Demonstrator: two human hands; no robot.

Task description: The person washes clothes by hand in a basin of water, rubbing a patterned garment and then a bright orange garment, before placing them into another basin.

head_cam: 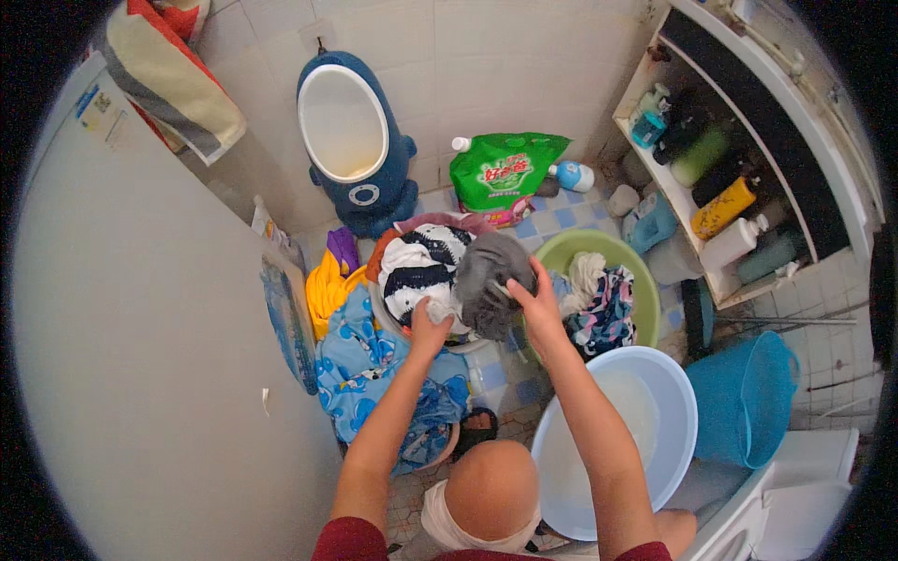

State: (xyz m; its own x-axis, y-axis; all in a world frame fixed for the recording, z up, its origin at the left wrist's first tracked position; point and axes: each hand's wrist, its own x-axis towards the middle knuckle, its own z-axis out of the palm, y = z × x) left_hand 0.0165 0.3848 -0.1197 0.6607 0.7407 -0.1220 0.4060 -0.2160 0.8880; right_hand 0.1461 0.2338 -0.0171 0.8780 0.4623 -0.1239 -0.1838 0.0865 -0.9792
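Observation:
My right hand (537,301) grips a bundled dark grey garment (491,280) over the right side of a basin heaped with laundry. At the heap's near side, my left hand (430,326) holds a small piece of white fabric (442,308). Between and beyond my hands lies a black-and-white striped knit garment (414,270). A green basin (649,280) on the right holds white and floral clothes (603,308). Close to my right forearm is a light blue basin (684,421) with cloudy liquid. Blue patterned fabric (358,350) and yellow cloth (323,291) lie to the left.
Against the back wall are a dark blue child's urinal (403,168), a green detergent pouch (491,168) and a small bottle (575,177). Shelves with bottles (726,207) stand at right, above a blue bucket (765,400). A large pale panel (168,280) fills the left side.

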